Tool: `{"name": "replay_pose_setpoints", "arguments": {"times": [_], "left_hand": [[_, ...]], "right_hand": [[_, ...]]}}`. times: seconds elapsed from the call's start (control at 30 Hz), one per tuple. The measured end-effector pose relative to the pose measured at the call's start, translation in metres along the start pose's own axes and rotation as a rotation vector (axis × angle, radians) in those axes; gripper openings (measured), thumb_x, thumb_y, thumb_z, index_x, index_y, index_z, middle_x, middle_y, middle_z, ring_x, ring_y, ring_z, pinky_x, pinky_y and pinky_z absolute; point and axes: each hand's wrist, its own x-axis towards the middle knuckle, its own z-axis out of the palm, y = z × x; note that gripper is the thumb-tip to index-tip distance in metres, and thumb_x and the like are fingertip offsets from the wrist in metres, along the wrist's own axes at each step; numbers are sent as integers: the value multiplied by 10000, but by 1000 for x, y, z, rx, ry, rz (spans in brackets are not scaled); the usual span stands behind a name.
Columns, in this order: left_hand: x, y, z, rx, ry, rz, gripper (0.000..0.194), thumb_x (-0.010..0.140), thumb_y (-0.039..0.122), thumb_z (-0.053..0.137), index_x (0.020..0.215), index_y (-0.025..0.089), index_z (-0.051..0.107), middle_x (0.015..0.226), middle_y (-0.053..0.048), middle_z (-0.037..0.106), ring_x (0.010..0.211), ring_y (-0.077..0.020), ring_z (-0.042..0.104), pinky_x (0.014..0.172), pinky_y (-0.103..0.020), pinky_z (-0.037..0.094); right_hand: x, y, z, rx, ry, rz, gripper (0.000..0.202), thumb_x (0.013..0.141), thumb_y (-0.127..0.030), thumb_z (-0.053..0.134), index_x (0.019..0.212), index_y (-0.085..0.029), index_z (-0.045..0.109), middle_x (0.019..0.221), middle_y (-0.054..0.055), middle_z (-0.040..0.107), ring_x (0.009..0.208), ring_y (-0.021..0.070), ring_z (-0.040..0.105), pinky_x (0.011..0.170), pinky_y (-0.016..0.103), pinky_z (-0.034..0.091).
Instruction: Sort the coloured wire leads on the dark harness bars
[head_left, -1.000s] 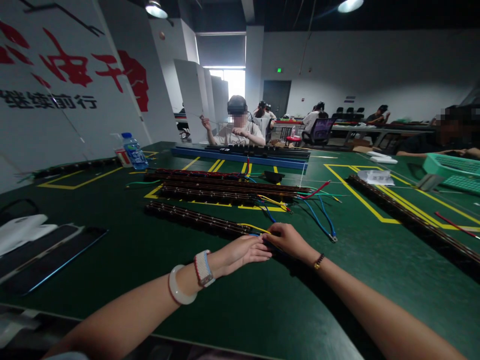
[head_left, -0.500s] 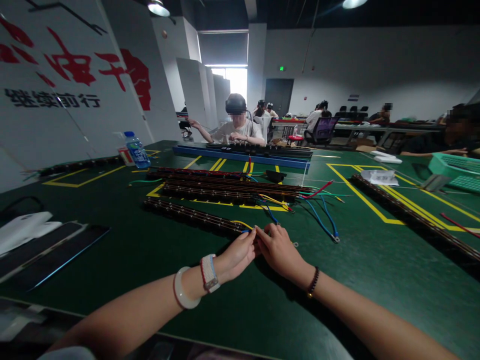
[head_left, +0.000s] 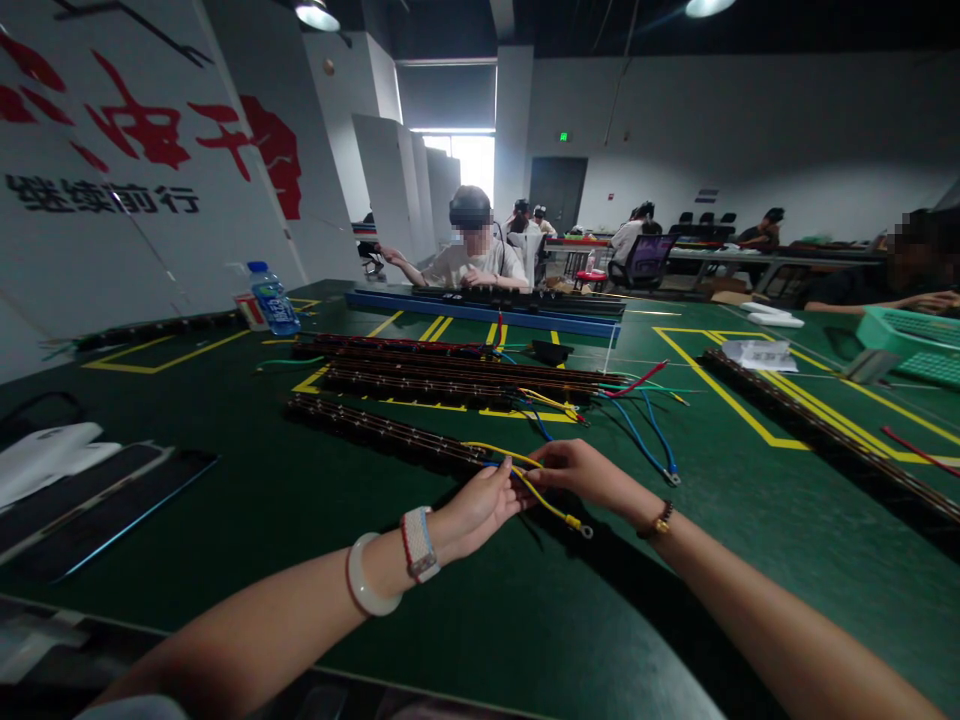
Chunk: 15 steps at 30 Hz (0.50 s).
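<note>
**Yellow wire in the left hand, at the strip's near end**

Wire juts right past the fingers, ring terminal at its free tip. Left thumb closed down on fingers, wire pinched between. Right hand just beside, fingers bent inward near a second yellow length; fingertips partly hidden, cannot tell whether they grip it. Blue wire shows by the left thumb. Long dark strip runs from there to upper left on the green tabletop. Beyond: bundle of similar strips, coloured leads at its right end. Co-worker in headset sits opposite.
</note>
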Motion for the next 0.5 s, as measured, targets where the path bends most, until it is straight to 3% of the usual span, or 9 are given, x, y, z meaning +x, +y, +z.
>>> {"name": "replay_pose_setpoints", "arguments": {"times": [0.13,0.33,0.5], "left_hand": [[-2,1,-1,72,-46,-27,253,960,296,330,941,82,464,897,-129,608,817,-150,627,860,-337,452],[-4,4,-3,225,-22,-65,234,937,353,389,901,126,436,652,-1,513,583,-98,551,610,-220,399],[-1,3,-6,270,-61,-33,233,913,358,443,925,126,436,611,30,443,508,-59,436,561,-202,346]], "right_hand": [[9,14,-8,71,47,25,435,807,-444,560,1021,-79,659,852,64,614,652,52,519,588,136,372],[17,35,-15,-332,424,-53,249,846,-339,552,915,-146,694,877,47,612,766,84,530,689,163,365],[17,48,-12,-567,469,-117,239,875,-328,529,870,-152,691,861,58,587,798,105,500,759,210,364]]}}
